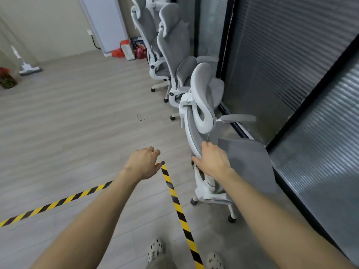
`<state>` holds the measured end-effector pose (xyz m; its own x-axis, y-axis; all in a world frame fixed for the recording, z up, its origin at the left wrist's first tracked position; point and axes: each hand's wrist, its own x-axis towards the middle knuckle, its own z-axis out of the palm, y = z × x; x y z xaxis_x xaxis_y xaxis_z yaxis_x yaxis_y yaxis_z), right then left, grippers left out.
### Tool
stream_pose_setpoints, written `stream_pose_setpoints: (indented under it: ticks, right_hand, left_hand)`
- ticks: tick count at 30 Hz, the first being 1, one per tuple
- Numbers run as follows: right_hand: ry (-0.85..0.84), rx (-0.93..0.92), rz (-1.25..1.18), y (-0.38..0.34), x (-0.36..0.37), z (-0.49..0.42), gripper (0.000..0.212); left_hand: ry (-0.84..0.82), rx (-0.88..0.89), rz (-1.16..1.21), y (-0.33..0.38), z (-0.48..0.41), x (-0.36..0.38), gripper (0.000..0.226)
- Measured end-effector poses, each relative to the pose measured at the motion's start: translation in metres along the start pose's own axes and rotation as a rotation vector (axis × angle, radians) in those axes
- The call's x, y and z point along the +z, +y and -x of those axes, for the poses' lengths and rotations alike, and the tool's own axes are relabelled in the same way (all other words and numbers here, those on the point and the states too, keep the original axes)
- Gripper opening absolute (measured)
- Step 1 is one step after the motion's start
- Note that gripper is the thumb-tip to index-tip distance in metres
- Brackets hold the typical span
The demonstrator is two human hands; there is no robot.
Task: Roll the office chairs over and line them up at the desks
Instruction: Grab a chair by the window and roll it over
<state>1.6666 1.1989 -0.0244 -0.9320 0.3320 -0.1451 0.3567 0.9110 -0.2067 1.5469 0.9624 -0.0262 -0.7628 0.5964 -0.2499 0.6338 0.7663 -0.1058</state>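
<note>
The nearest grey office chair stands upright beside the dark blinds, its back toward you, seat facing the wall. Your right hand grips its backrest edge, arm outstretched; your left hand hovers alongside, fingers loosely curled on nothing.

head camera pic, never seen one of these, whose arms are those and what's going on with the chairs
One picture, taken by a camera on a person's head, looking forward and down, so the bare arms are the wearer's own. The right hand rests on the back edge of the nearest chair, fingers curled on its frame. The left hand hangs free, holding nothing. More grey chairs stand in a row along the dark wall. Striped tape is stuck on the floor. No desks show.
</note>
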Motion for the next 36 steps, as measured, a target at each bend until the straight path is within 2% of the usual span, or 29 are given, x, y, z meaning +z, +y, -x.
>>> stream_pose_setpoints:
  ticks: [5, 8, 10, 14, 20, 23, 26, 29, 32, 36]
  right_hand:
    - [0.094, 0.190, -0.036, -0.034, 0.028, -0.040, 0.042]
    - [0.122, 0.380, -0.036, -0.049, 0.037, -0.058, 0.039]
    - [0.151, 0.493, -0.026, -0.058, 0.042, -0.065, 0.032]
    - [0.081, 0.647, 0.010, -0.071, 0.043, -0.051, 0.024]
    - [0.139, 0.835, -0.072, -0.116, 0.050, -0.013, 0.017]
    - [0.217, 0.932, -0.112, -0.146, 0.064, 0.010, 0.016]
    - [0.284, 1.006, -0.125, -0.184, 0.081, 0.035, 0.015]
    - [0.346, 1.096, -0.108, -0.230, 0.102, 0.060, 0.024]
    - [0.458, 1.152, -0.069, -0.290, 0.117, 0.079, 0.040]
    - [0.634, 1.057, -0.009, -0.378, 0.117, 0.073, 0.065]
  left_hand:
    - [0.080, 0.146, 0.011, -0.031, -0.077, 0.003, 0.055]
    - [0.144, 0.304, 0.053, -0.048, -0.126, -0.002, 0.062]
    - [0.126, 0.374, 0.077, -0.062, -0.157, -0.005, 0.071]
    - [0.113, 0.533, 0.152, -0.074, -0.190, -0.017, 0.085]
    - [0.266, 0.760, 0.289, -0.076, -0.210, -0.029, 0.079]
    - [0.348, 0.861, 0.355, -0.087, -0.214, -0.022, 0.096]
    - [0.328, 1.028, 0.239, -0.104, -0.212, -0.016, 0.119]
    - [0.287, 1.168, 0.125, -0.120, -0.191, -0.013, 0.131]
    - [0.278, 1.324, 0.116, -0.143, -0.172, -0.006, 0.133]
    - [0.297, 1.531, 0.117, -0.173, -0.155, 0.006, 0.121]
